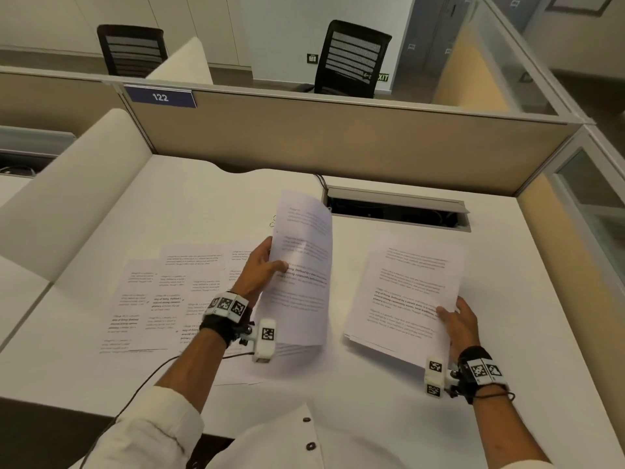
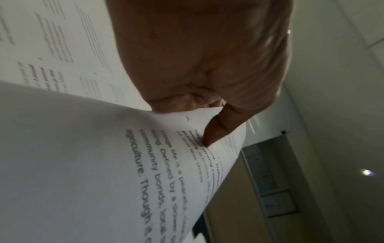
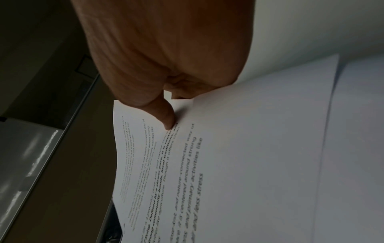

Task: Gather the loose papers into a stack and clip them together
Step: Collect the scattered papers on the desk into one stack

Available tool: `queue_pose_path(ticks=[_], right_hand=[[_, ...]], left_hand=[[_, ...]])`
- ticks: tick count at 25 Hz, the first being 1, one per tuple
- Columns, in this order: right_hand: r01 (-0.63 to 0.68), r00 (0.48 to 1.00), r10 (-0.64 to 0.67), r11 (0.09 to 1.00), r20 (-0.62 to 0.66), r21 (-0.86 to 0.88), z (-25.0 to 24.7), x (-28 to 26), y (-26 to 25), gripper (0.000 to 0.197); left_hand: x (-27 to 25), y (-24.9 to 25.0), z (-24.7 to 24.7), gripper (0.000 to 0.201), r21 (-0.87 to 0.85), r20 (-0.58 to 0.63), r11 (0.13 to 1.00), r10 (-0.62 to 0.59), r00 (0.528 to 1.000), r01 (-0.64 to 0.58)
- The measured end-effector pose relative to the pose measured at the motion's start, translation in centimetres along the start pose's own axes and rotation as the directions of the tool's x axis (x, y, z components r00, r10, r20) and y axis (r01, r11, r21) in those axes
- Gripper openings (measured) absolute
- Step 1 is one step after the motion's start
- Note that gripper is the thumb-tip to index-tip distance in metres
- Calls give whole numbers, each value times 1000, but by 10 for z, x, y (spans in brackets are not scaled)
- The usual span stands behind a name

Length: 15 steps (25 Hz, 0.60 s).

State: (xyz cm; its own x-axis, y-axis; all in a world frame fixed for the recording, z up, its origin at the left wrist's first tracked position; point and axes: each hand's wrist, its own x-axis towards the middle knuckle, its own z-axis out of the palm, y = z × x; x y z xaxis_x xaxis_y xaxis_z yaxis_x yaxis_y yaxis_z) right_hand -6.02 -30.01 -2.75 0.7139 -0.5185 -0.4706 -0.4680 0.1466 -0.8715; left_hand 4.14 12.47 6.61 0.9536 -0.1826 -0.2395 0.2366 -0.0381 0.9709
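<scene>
Gathering is under way; clipping has not begun. The left hand (image 1: pixel 260 269) grasps a lifted sheet (image 1: pixel 301 265) by its left edge, thumb pressed on the printed face and fingers behind, so that the sheet stands nearly upright above the desk (image 1: pixel 389 401). The right hand (image 1: pixel 456 321) pinches the right edge of a small pile (image 1: pixel 402 292) lying on the desk well to the right, thumb on top and the edge raised slightly (the right wrist view shows several sheet edges fanned out beneath). More loose papers (image 1: pixel 159 299) remain spread flat and overlapping at the left of the desk, with a few under the lifted sheet. What look like paper clips (image 1: pixel 272 221) lie on the desk just beyond the lifted sheet, though they are too small to confirm. In my judgement the next move calls for carrying the lifted sheet across onto the pile, square with its edges, then returning for the remaining papers; clipping should wait until the edges are aligned.
</scene>
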Motion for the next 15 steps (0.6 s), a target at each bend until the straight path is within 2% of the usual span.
queue_pose_path(ticks=[3, 6, 8, 12, 15], right_hand=[[-18, 999, 17, 1000, 45, 19, 9, -7, 1, 41], [-24, 993, 19, 999, 119, 34, 25, -19, -1, 43], [-19, 986, 9, 998, 165, 58, 34, -28, -5, 43], [-5, 969, -22, 994, 245, 111, 45, -42, -16, 44], [-35, 967, 1, 991, 254, 131, 51, -44, -17, 49]], left_hand=[[0, 26, 16, 61, -159, 142, 987, 13, 990, 10], [4, 26, 33, 64, -235, 204, 969, -33, 978, 81], [8, 13, 44, 63, -228, 189, 964, -98, 977, 140], [8, -23, 66, 59, -70, 86, 965, -248, 965, 254], [6, -45, 76, 57, -16, 9, 957, -288, 958, 288]])
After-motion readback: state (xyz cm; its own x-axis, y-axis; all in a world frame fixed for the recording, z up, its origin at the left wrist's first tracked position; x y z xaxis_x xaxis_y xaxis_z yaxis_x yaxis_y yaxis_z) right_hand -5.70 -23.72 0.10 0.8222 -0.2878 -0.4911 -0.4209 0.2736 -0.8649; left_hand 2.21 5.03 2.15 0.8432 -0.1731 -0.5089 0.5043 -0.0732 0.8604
